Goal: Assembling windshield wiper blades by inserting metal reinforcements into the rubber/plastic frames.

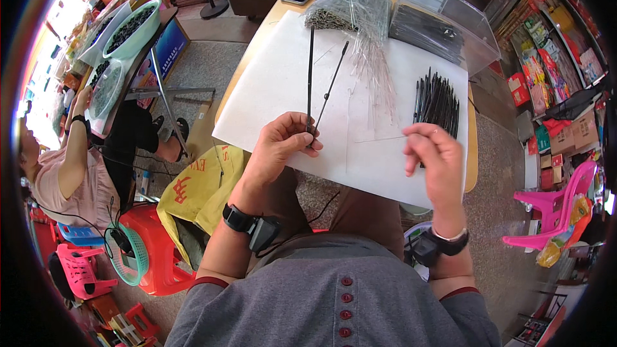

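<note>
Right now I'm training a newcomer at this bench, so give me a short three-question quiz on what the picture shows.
1. True or false: the left hand pinches two thin black sticks that rise over the white sheet.
2. Which side of the sheet holds the loose pile of black sticks? A) the person's left B) the person's right C) the near edge
3. Fill in: the right hand pinches a thin, clear ______ that points toward the left hand.

Key: 1 true; 2 B; 3 sleeve, as far as the picture shows, like those in the clear bundle at the far edge.
</note>
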Demonstrator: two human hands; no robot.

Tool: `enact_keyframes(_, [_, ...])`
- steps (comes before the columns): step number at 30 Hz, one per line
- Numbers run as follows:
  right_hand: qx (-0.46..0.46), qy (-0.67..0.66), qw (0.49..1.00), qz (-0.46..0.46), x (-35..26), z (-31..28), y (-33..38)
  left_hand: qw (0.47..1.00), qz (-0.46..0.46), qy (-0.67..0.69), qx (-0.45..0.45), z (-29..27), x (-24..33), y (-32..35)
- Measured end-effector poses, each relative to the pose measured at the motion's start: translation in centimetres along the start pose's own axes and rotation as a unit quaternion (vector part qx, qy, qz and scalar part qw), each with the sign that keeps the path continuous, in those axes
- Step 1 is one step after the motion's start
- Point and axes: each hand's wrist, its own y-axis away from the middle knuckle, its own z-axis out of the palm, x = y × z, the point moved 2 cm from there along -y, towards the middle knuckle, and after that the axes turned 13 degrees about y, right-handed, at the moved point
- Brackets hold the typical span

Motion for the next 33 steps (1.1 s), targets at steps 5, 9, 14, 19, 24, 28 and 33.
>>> enact_keyframes(5, [0.017,0.010,1.000,0.004,4.8,3.2,-1.9,1.000,-0.017,0.012,-0.014,0.4,0.2,0.0])
enact_keyframes(9, [0.060,-0.052,0.997,-0.022,4.2,4.5,-2.7,0.999,-0.022,0.010,-0.028,0.1,0.1,0.1])
enact_keyframes(14, [0.038,-0.194,0.979,0.039,4.3,6.6,-4.2,0.996,-0.042,0.062,-0.051,-0.6,0.1,0.2])
enact_keyframes(19, [-0.017,-0.266,0.962,0.057,4.1,8.7,-4.6,0.994,-0.055,0.079,-0.059,-0.8,0.3,0.2])
enact_keyframes(24, [-0.074,-0.260,0.961,0.060,4.5,9.4,-4.5,0.994,-0.060,0.075,-0.057,-0.9,0.2,0.2])
enact_keyframes(28, [-0.076,-0.252,0.962,0.066,4.4,9.5,-4.6,0.994,-0.063,0.059,-0.070,-0.7,0.2,0.1])
enact_keyframes(33, [-0.085,-0.262,0.957,0.086,4.6,9.3,-4.8,0.994,-0.062,0.051,-0.074,-0.6,0.2,0.1])
